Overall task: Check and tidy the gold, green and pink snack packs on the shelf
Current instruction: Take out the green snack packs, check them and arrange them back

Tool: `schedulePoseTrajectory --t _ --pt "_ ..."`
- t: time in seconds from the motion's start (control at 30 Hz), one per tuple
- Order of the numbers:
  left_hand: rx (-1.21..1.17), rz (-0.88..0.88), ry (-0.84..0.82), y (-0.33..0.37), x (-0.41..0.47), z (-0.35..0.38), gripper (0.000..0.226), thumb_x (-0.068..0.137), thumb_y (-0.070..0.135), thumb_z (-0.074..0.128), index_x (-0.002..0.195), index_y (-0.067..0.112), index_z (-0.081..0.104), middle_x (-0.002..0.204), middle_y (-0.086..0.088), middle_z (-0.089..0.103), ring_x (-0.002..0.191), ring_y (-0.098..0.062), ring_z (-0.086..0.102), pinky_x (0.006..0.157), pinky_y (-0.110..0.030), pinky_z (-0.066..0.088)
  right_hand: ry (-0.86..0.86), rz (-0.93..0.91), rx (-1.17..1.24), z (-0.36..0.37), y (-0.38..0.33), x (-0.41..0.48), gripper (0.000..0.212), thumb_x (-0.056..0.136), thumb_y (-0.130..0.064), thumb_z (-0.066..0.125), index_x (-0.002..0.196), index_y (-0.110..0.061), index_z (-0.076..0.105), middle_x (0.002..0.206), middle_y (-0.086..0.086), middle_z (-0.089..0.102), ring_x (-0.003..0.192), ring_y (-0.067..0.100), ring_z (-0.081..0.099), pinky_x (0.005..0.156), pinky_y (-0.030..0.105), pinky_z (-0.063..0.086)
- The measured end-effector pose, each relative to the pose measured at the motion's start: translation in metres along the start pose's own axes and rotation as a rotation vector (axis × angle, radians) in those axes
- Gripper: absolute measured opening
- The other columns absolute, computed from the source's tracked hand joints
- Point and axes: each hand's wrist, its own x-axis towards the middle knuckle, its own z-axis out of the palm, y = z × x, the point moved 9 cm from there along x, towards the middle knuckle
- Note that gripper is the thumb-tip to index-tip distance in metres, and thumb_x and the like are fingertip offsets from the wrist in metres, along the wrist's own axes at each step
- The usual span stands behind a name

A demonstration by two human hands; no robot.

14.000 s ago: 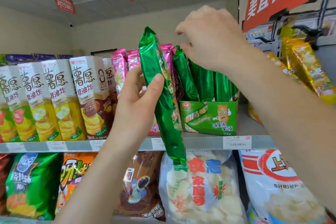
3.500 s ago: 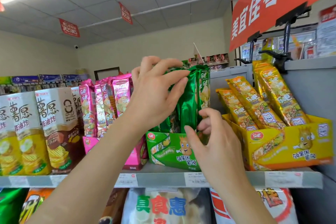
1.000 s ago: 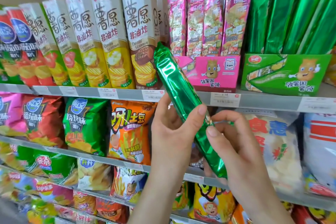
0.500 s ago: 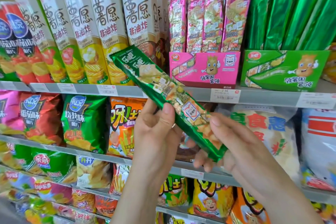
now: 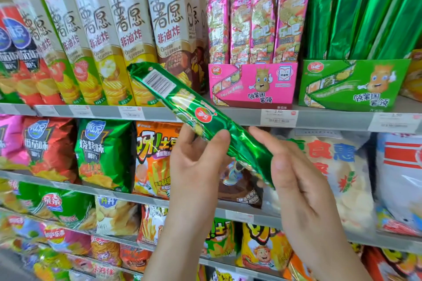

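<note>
- Head view is showing a shop shelf point(image 5: 319, 118) full of snacks.
- The left hand point(image 5: 196, 166) is holding a long green snack pack point(image 5: 237, 141) in front of the shelf, with the thumb on the front and the fingers curled behind it.
- The pack is tilting, with its top end up to the left and its low end down to the right.
- A white barcode point(image 5: 158, 82) and a round red logo point(image 5: 202, 115) are showing on the pack.
- The right hand point(image 5: 294, 178) is lying nearly flat, its straight fingers touching the low end of the pack.
- Pink packs point(image 5: 258, 13) are standing upright in a pink box point(image 5: 251, 84) on the shelf, and "乐吧" is showing on them.
- Green packs point(image 5: 365, 11) are standing in a green box point(image 5: 351, 84) just beside the pink one.
- Both boxes are showing a potato cartoon and the words "领薯国薯领".
- Tall cartons point(image 5: 127, 36) to the left are reading "薯愿" and "非油炸".
- A price tag point(image 5: 278, 117) under the pink box is reading "2.50".
- A green bag point(image 5: 102, 153) on the shelf below is reading "烧烤味".
- Gold packs are only peeking in at the far right edge, too little to read.
</note>
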Motion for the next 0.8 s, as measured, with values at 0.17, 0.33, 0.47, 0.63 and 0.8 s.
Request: schedulePoseTrajectory --t 0.17,0.33,0.47,0.63,0.8 --pt "0.016 0.019 0.046 0.003 0.001 -0.003 0.026 0.078 0.028 0.069 0.101 0.015 0.064 0.09 -0.025 0.067 0.07 -0.039 0.061 0.061 -0.057 0.051 -0.012 0.202 0.228 0.006 0.013 -0.001 0.036 0.093 -0.05 0.047 0.122 -0.035 0.063 0.09 -0.015 0.073 0.071 0.004 0.068 0.064 0.011 0.05" --pt "0.03 0.038 -0.008 0.003 0.002 0.006 0.026 0.082 0.03 0.064 0.106 0.019 0.067 0.098 -0.006 0.072 0.091 -0.023 0.067 0.076 -0.036 0.056 0.057 0.137 0.227 0.0 0.01 -0.001 0.041 0.089 -0.044 0.055 0.128 -0.034 0.06 0.11 -0.021 0.071 0.094 -0.003 0.068 0.075 0.007 0.05" --pt "0.189 0.059 -0.088 0.005 0.0 0.015 0.035 0.084 0.045 0.063 0.112 0.024 0.065 0.107 -0.002 0.071 0.099 -0.027 0.067 0.077 -0.039 0.057 0.156 -0.017 -0.029 -0.009 0.001 -0.002 0.047 0.089 -0.041 0.059 0.135 -0.037 0.054 0.121 -0.019 0.062 0.113 0.009 0.062 0.089 0.02 0.05" --pt "0.064 0.011 -0.08 0.008 0.0 0.012 0.034 0.079 0.033 0.072 0.11 0.018 0.067 0.102 -0.01 0.073 0.089 -0.03 0.069 0.066 -0.036 0.056 0.151 -0.157 -0.01 -0.011 -0.013 -0.003 0.045 0.092 -0.039 0.061 0.135 -0.029 0.057 0.127 -0.008 0.058 0.116 0.012 0.059 0.089 0.014 0.047" --pt "-0.072 0.014 -0.036 0.01 0.005 0.005 0.025 0.082 0.025 0.074 0.103 0.013 0.069 0.096 -0.009 0.073 0.086 -0.024 0.071 0.072 -0.035 0.057 0.199 -0.011 0.258 -0.021 -0.003 -0.001 0.036 0.092 -0.033 0.063 0.127 -0.037 0.061 0.108 -0.017 0.072 0.093 0.001 0.07 0.077 0.013 0.054"
